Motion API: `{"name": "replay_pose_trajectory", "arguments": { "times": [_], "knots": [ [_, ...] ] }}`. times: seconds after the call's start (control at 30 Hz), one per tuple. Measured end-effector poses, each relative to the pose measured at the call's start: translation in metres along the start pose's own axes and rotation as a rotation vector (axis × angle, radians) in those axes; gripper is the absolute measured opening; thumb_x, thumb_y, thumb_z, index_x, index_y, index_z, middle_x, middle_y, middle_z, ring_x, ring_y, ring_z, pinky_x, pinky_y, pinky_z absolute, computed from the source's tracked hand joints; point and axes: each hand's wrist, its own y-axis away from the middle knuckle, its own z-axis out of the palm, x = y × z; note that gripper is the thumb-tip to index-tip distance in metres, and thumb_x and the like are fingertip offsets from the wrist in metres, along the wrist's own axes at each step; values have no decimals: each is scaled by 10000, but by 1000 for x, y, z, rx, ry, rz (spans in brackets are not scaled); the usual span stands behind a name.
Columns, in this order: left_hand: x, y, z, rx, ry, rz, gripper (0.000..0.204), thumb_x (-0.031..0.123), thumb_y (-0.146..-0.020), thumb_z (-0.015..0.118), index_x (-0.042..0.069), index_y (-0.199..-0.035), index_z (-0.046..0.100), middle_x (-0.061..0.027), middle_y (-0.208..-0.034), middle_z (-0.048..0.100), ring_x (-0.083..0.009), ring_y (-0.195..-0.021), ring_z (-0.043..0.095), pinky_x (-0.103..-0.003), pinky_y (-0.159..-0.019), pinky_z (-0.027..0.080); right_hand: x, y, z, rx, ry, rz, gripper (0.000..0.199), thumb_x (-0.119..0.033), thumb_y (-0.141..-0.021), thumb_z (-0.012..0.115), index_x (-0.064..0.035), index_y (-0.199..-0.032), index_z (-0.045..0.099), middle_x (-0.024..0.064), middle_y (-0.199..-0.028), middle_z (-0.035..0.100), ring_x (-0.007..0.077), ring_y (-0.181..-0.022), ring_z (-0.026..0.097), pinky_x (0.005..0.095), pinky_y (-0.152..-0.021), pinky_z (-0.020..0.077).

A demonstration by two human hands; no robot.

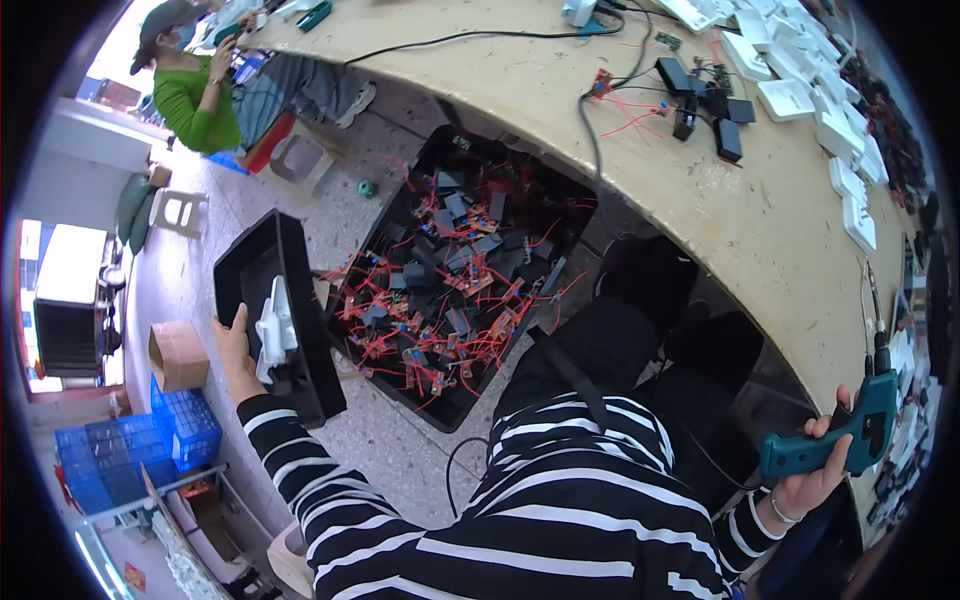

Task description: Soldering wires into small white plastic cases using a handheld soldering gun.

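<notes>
A teal electric screwdriver (pixel 835 440) is gripped by the right hand (pixel 805 485), bit upward, while a black tray's (pixel 262 262) rim is clasped by the left hand (pixel 232 345), fingers hidden.

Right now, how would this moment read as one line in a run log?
left hand: on rim of black bin holding white parts | right hand: gripping teal electric screwdriver | nearby: crate of red-wired boards

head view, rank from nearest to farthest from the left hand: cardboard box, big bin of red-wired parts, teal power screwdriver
From the left hand, which holds a white part at a small black tray:
1. cardboard box, on the floor just to its left.
2. big bin of red-wired parts, on the floor to its right, past the tray.
3. teal power screwdriver, far right, in the right hand.
</notes>
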Motion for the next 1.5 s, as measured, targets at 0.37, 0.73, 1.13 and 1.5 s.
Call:
{"name": "replay_pose_trajectory", "arguments": {
  "times": [0.37,0.73,1.13,1.5],
  "knots": [
    [404,269,125,-1467,613,781,321,47,-880,587,-42,-1187,565,-94,-1012,640,-140,-882,608,-254,-751,480,0,-1,11,184,-17,-2,619,-187,-890,622,2,-1388,305,257,-1221,525,195,-715,609,324,-628,535],
    [586,402,377,-592,52,1436,255,115,-834,523,-5,-1053,577,-237,-1008,621,-398,-945,590,-470,-832,460,-4,0,-15,353,-19,-34,640,-214,-871,639,19,-1377,322,258,-1194,542,177,-702,622,309,-622,544],
    [490,447,231,-1043,508,1658,183,39,-806,578,59,-973,651,-138,-937,588,-323,-857,607,-414,-739,485,7,2,-31,326,-88,-19,613,-214,-888,622,14,-1373,325,246,-1203,532,156,-701,606,282,-614,533],
    [458,433,217,-892,739,1729,254,113,-764,682,57,-1006,630,-113,-985,605,-279,-889,562,-403,-807,404,-6,16,-17,284,-69,-61,620,-221,-885,632,-1,-1376,325,239,-1215,527,158,-704,603,274,-594,516]
  ]
}}
